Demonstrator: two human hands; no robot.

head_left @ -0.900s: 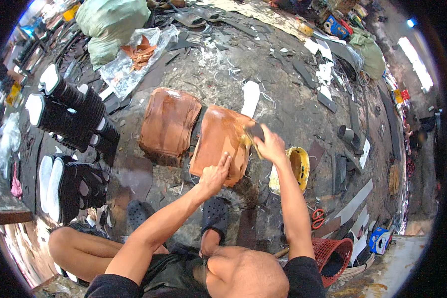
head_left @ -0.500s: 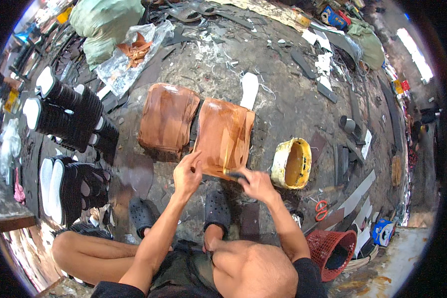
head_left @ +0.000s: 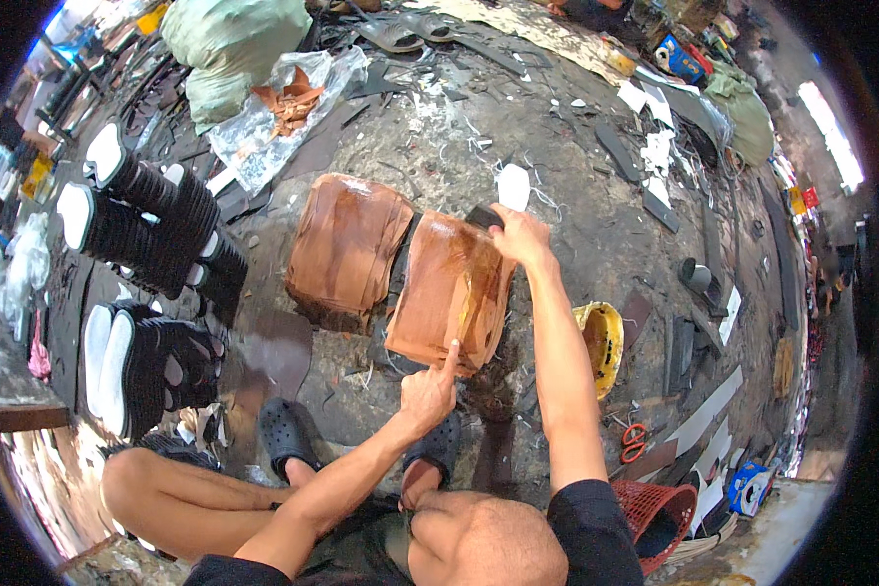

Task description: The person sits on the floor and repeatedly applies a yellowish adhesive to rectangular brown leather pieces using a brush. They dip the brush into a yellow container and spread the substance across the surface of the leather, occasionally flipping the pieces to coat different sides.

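One unclenched left hand (head_left: 428,396) touches glossy, squarish brown sheets (head_left: 444,293); right hand (head_left: 521,235) clasps a dark, blocky tool (head_left: 481,216).

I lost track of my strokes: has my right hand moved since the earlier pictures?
Yes, away from you: against the right-hand brown stack, your right hand went from the right side to the near right corner, and is now at the far right corner.

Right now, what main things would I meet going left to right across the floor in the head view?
Stacked black footwear pieces, left stack of brown sheets, right stack of brown sheets, yellow tub, red scissor handles.
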